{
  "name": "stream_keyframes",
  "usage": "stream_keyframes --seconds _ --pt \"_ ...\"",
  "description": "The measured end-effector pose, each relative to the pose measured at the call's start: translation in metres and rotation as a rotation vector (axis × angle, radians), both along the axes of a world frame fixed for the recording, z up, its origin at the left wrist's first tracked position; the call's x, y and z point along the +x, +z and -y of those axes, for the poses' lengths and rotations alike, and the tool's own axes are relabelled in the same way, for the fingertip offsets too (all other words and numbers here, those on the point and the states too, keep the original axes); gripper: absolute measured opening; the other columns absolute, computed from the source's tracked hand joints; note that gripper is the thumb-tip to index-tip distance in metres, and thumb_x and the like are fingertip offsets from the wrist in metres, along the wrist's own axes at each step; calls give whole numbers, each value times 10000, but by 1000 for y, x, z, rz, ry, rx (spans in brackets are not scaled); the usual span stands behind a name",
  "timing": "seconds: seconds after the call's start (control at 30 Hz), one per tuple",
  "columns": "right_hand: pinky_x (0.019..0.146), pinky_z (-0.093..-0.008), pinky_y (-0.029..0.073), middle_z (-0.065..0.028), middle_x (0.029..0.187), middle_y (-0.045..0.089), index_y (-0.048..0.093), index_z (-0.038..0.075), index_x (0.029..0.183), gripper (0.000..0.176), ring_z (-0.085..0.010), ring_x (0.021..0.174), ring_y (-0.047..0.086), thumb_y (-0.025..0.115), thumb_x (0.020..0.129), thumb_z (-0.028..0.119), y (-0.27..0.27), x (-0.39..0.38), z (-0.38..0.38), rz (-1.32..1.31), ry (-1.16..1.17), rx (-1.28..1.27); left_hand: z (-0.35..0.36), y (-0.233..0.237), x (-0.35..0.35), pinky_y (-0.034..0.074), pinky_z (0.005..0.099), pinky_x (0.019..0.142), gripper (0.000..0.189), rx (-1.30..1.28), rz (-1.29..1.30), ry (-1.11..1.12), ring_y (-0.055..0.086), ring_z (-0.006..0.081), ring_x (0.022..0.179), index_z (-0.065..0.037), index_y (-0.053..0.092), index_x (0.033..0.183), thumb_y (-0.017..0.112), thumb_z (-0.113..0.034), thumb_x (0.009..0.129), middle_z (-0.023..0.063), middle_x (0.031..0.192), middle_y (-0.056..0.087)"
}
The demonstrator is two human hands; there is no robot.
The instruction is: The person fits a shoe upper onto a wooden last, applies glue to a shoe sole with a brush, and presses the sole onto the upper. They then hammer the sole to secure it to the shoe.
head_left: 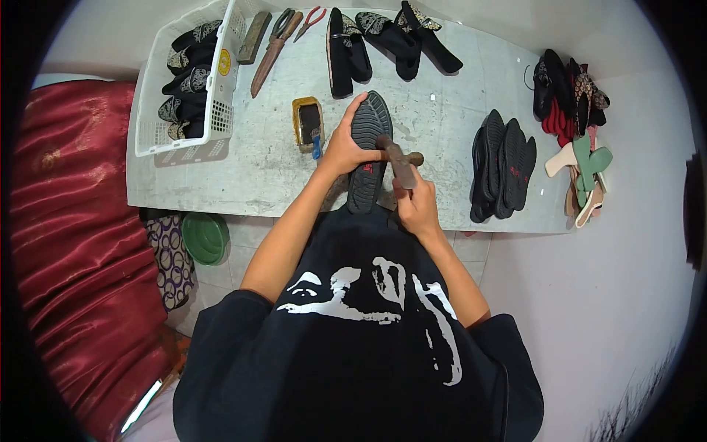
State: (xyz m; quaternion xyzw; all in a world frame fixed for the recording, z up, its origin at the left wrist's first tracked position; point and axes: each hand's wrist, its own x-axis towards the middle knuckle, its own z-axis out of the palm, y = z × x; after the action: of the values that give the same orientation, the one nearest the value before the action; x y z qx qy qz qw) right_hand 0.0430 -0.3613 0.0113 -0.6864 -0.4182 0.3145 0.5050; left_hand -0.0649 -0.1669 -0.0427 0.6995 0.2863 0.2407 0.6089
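My left hand (342, 152) grips a black shoe (370, 121) by its side, the thumb lying across the ribbed sole. The sole faces up toward me, with a small red mark near its middle, and the shoe's upper is hidden beneath. In my right hand (420, 209) is a hammer (401, 166), the fingers wrapped round its handle. The hammer's head overlaps the middle of the sole in this view, close by my left thumb. To the left of the shoe stands a glue tub (297, 121) with a blue-handled brush (317, 144) in it.
A white basket (223, 96) of patterned black shoes stands at the left. Behind lie a block (254, 37), a knife (270, 62), red-handled pliers (310, 23) and several finished shoes (339, 55). Black soles (505, 166) and green and beige pieces (591, 168) lie right.
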Motion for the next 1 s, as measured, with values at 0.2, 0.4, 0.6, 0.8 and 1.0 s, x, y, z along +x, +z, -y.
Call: stream_keyframes --seconds 0.2,0.4,0.6,0.8,1.0 --pt "537 -408 383 -173 608 520 577 -15 1009 239 -311 505 503 631 1025 217 3 7 1 1 -26 -13 0 2 1 517 403 1095 1329 111 26 6 655 265 1253 -171 332 1667 1050 -205 550 163 1478 599" --pt "545 -419 396 -179 630 543 577 -11 999 303 -319 522 526 632 1055 281 0 6 -6 12 -55 19 -1 2 0 505 386 1109 1345 78 26 0 638 256 1283 -143 325 1669 1061 -227 546 151 1487 596" --pt "568 -426 414 -197 651 563 569 -28 978 338 -321 551 556 611 1070 295 6 22 -27 3 -66 13 1 1 1 519 381 1087 1365 54 24 -2 660 244 1239 -150 309 1676 1069 -231 544 132 1443 629" --pt "576 -429 414 -212 661 578 571 -28 933 397 -318 564 559 600 1082 339 14 30 -49 31 -29 -38 1 9 1 503 383 1099 1353 18 -4 -24 635 238 1269 -125 278 1686 1060 -210 584 118 1423 632" --pt "591 -437 423 -220 667 589 576 -32 923 421 -323 565 546 605 1077 359 16 27 -67 -50 -41 -39 1 5 1 501 385 1099 1315 9 31 -24 635 239 1273 -136 276 1687 1026 -161 607 113 1434 626"
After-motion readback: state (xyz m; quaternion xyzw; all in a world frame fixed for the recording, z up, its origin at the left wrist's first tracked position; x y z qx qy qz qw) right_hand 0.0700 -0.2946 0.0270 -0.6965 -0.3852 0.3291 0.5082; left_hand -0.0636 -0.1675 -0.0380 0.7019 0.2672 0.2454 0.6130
